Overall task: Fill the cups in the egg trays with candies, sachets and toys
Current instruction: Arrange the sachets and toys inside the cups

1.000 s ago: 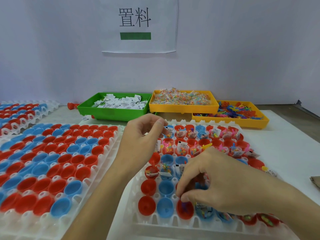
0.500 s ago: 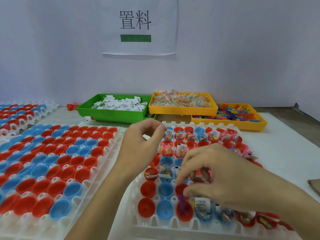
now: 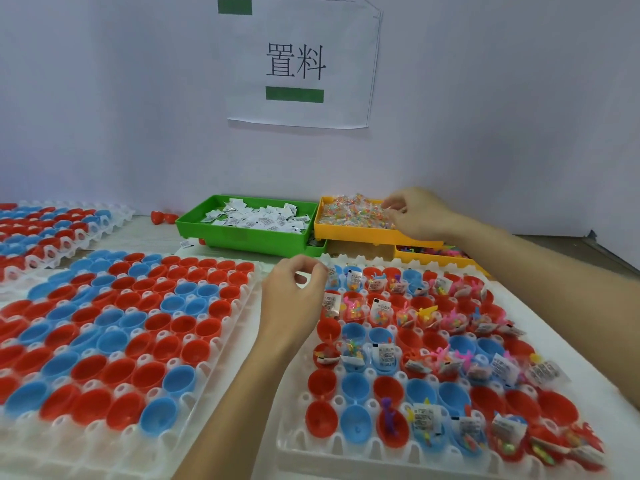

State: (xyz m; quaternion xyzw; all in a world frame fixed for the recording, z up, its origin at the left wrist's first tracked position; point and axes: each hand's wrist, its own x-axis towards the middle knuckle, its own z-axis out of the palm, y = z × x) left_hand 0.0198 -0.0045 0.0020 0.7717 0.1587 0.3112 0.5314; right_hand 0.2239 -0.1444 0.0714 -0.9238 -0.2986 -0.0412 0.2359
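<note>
The right hand (image 3: 414, 214) has left the near rows of the right egg tray (image 3: 346, 460) and now reaches to the yellow bin of candies (image 3: 349, 213) at the back of the table (image 3: 568, 327), its fingers curled down among the wrapped sweets; whether they already pinch one I cannot tell. The left hand (image 3: 294, 292) has stayed at that tray's left edge, fingers curled with thumb and fingertips together, though what they hold, if anything, is too small to make out. This looks like the restocking step: take candies, then drop them into the bare red and blue cups (image 3: 353, 388), which calls for a small pinch. The left egg tray (image 3: 114, 441) holds only unfilled cups. Sachets lie in the green bin (image 3: 242, 233), toys in the lower yellow bin (image 3: 433, 259). The wall sheet (image 3: 298, 60) reads 置料.
</note>
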